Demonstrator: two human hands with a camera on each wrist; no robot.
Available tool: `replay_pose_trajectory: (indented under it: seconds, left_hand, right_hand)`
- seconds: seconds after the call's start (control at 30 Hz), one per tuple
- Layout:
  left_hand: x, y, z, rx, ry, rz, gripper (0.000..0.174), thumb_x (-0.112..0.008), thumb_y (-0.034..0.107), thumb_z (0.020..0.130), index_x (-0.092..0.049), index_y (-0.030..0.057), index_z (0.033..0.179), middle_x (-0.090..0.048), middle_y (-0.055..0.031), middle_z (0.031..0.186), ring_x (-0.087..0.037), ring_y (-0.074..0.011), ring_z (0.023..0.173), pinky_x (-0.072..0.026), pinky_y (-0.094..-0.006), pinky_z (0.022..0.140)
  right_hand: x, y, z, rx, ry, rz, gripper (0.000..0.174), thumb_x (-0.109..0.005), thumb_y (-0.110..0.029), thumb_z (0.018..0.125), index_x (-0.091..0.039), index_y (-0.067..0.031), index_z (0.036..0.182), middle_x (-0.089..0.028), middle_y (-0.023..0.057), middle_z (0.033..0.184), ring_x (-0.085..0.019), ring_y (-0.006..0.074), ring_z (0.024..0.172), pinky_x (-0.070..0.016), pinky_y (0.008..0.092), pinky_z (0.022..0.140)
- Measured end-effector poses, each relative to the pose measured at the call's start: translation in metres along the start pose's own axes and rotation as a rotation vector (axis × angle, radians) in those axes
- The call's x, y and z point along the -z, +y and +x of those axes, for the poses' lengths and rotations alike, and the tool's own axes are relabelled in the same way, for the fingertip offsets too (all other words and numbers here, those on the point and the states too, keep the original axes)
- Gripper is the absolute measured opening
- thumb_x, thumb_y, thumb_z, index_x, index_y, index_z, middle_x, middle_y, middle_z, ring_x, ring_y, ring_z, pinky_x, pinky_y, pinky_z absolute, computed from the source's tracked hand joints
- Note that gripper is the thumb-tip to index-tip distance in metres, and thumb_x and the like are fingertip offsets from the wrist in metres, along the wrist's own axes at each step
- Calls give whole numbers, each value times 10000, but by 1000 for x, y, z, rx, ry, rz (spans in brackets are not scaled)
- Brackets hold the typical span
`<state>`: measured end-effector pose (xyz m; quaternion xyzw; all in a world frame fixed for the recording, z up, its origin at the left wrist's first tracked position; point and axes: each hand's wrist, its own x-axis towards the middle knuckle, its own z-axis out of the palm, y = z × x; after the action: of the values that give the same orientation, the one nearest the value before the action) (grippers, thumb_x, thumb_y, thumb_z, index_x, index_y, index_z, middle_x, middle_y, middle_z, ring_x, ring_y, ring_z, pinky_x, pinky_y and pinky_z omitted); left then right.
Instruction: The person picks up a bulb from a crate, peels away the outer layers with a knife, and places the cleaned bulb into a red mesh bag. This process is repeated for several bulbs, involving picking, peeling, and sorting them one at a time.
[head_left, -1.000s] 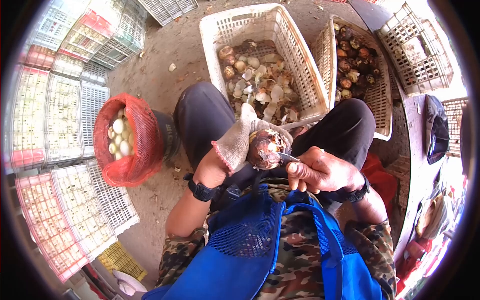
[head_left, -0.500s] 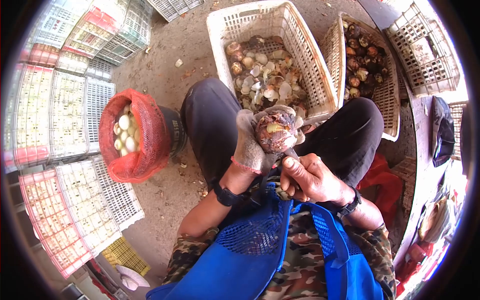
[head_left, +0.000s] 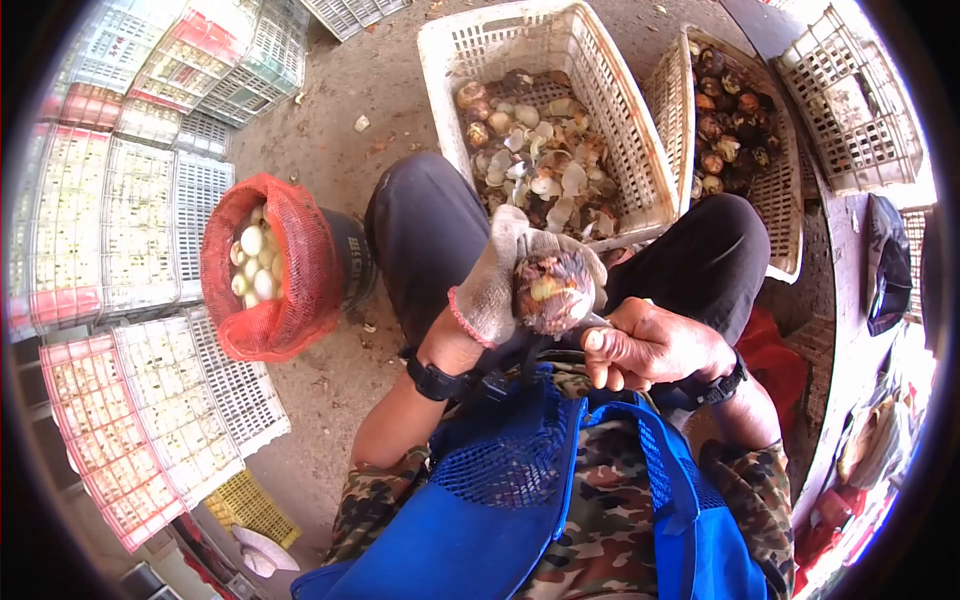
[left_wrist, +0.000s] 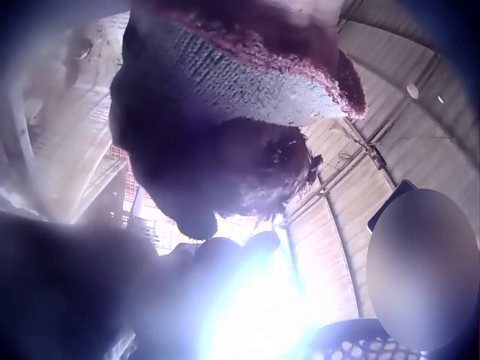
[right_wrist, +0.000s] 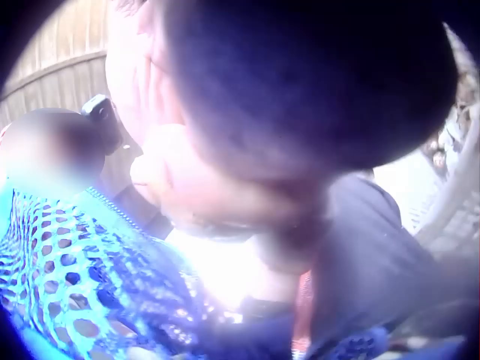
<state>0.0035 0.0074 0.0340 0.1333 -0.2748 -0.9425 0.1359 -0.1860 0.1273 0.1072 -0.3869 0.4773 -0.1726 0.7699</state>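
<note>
My gloved left hand (head_left: pixel 493 285) grips a round bulb (head_left: pixel 553 292) with brown, torn skin, above the lap between the knees. Bare and close beside it, my right hand (head_left: pixel 655 345) has its fingers curled round a knife (head_left: pixel 597 322), whose blade is at the bulb's lower right side. The left wrist view shows the glove (left_wrist: pixel 240 79) round the dark bulb (left_wrist: pixel 262 161). In the right wrist view the hand (right_wrist: pixel 202 180) is blurred and overexposed, and the knife cannot be made out.
A white crate (head_left: pixel 660 190) with peelings and bulbs lies beyond the knees; another crate (head_left: pixel 786 235) of dark bulbs stands to its right. At left are a bucket (head_left: pixel 350 262) with a red net (head_left: pixel 300 290) of pale bulbs and stacked crates (head_left: pixel 75 225).
The bulb and both hands have shifted slightly right in the head view since a second ago. Between the frames the bulb has turned in the glove, showing a different patch of skin.
</note>
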Motion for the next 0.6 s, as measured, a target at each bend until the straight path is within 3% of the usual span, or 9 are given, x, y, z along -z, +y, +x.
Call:
replay_pose_trajectory:
  seconds: [0.13,0.27,0.4,0.5,0.53,0.6]
  left_hand:
    - [-1,-8,2,-46,69,-226,1052,-414,869,811,-597,-86,1212,-686,-203,1117,-708,-313,960,-614,-441,824]
    - [0,-16,4,-109,82,-338,1049,-412,864,816,-521,-39,1338,-660,-227,1196,-699,-361,986,-615,-461,806]
    - [-2,-15,5,-199,164,-52,1057,-392,877,810,-508,-21,1356,-655,-227,1207,-699,-366,960,-615,-436,790]
    - [2,-21,9,-258,181,-270,1016,-376,857,841,-539,-25,1317,-674,-202,1140,-702,-340,915,-613,-416,769]
    - [2,-22,11,-273,170,-428,993,-371,844,858,-553,-27,1299,-681,-192,1110,-703,-328,900,-611,-411,763]
    - [-1,-19,13,-309,302,-429,924,-347,793,898,-589,-31,1242,-691,-170,1036,-702,-302,882,-606,-407,764]
  right_hand:
    - [-17,0,2,-24,73,219,601,-453,-536,1037,-682,-29,808,-599,3,620,-484,46,453,-376,213,405]
    - [-31,5,7,32,139,319,593,-446,-512,1047,-676,-20,807,-608,19,639,-513,63,467,-407,229,424]
    - [-35,-2,9,101,272,147,561,-448,-448,1064,-667,5,817,-604,38,636,-553,84,509,-458,260,483]
    - [-34,3,16,198,364,-39,431,-535,-337,1048,-648,14,826,-620,84,632,-606,152,518,-481,293,495]
    - [-34,10,21,310,463,-192,359,-570,-285,1023,-633,10,830,-617,96,642,-615,189,531,-489,312,499]
    - [-35,23,30,534,655,-503,231,-641,-180,972,-602,2,836,-610,122,662,-634,262,556,-504,350,506]
